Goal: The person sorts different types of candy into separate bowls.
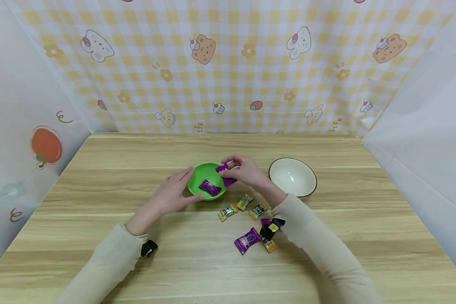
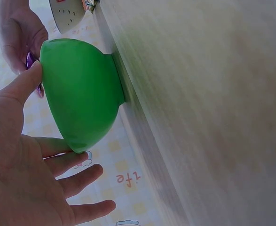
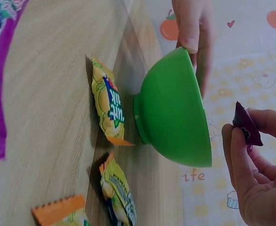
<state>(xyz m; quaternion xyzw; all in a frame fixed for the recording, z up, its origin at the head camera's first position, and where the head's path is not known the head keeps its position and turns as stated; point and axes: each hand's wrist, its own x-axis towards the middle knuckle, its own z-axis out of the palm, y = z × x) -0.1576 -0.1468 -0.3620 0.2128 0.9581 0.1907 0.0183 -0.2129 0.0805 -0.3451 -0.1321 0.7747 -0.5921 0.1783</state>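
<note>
A purple-wrapped candy (image 1: 222,167) is pinched by my right hand (image 1: 247,169) over the right rim of a green bowl (image 1: 202,172). The thumb crosses the middle of its wrapper. Another purple candy (image 1: 210,187) lies inside the bowl. My left hand (image 1: 171,195) spans the bowl's left side, thumb at the near rim and index finger at the far side. In the left wrist view its other fingers (image 2: 83,181) are spread and fairly straight beside the green wall.
Yellow candies (image 1: 228,212) lie in front of the bowl. Nearer me is a purple candy (image 1: 248,240) beside more candies, partly hidden by the black right wrist camera (image 1: 271,229). A white dark-rimmed bowl (image 1: 292,177) stands to the right, past my right wrist.
</note>
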